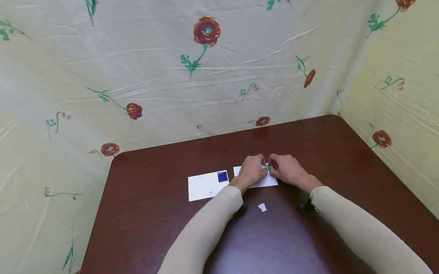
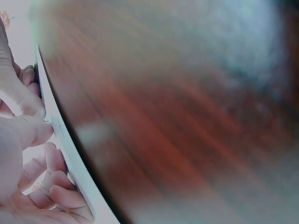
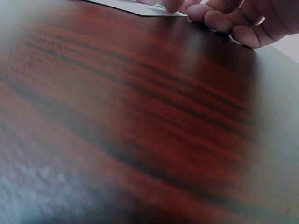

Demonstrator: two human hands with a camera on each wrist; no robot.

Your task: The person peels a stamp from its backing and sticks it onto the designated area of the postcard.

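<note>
In the head view a white card (image 1: 264,183) lies on the brown table, partly hidden under my hands. A small green stamp (image 1: 267,167) shows near its upper right, between my fingertips. My left hand (image 1: 253,168) holds the stamp's left side with curled thumb and finger. From the other side my right hand (image 1: 287,169) holds it with thumb and forefinger. The left wrist view shows both thumb tips close together, low over the card (image 2: 77,170). Its other fingers rest curled on the card. In the right wrist view, the right hand's curled fingers (image 3: 245,35) are beside the card's edge.
To the left lies a second white card (image 1: 201,187) with a dark blue stamp (image 1: 222,176) at its upper right. A small white paper scrap (image 1: 262,207) sits nearer to me. Flowered cloth (image 1: 153,65) hangs behind and beside the brown table (image 1: 153,235).
</note>
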